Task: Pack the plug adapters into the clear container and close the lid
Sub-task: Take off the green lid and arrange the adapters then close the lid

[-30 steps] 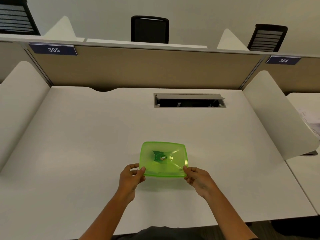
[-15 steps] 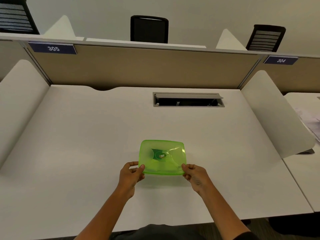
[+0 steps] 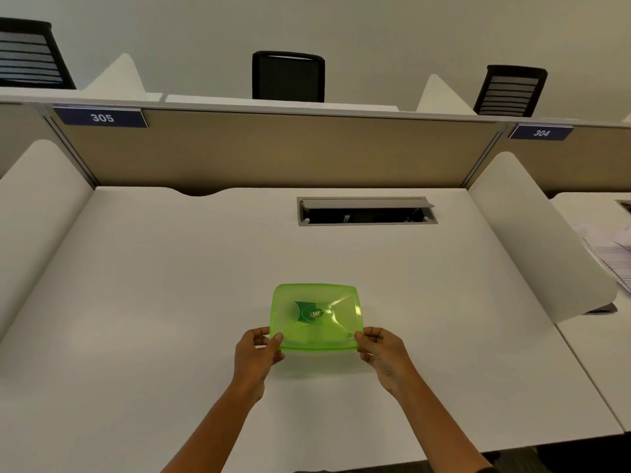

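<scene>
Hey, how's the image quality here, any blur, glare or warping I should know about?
Head view: wide-angle warping bows the partition and desk edges; soft shadow under the green lid; faint glare on it; papers at right blurred; both hands sharp.

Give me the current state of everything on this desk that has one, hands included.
green lid: seated on the container, pinched at both near corners
left hand: gripping the lid's near-left corner
right hand: gripping the lid's near-right corner
desk cable hatch: flap open
plug adapters: none visible; the lid hides any contents
</scene>
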### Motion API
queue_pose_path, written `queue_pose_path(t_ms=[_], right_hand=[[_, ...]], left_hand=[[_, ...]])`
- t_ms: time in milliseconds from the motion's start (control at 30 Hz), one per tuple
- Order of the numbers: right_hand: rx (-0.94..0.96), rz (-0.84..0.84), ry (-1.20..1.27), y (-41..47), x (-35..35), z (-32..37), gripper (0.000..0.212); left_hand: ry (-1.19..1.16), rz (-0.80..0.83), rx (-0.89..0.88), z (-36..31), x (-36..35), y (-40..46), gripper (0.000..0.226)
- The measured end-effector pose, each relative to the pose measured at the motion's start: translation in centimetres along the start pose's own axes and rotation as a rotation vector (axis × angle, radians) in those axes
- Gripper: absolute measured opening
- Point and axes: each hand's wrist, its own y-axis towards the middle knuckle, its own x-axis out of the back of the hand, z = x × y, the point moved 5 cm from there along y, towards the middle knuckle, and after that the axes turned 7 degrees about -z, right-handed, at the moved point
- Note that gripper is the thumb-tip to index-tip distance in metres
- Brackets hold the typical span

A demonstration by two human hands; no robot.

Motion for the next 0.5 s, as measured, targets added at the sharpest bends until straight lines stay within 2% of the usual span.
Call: queue_pose_path(t_ms=[267, 500], right_hand=[[0.176, -0.129, -0.119, 3.4, -4.8, 6.6, 0.037], [0.204, -0.14, -0.115, 7.2, -8.9, 11.4, 0.033]], left_hand=[[0.086, -0.017, -0.065, -4.8, -4.1, 5.4, 0.04], [0.107, -0.017, -0.103, -9.9, -7.7, 9.3, 0.049]])
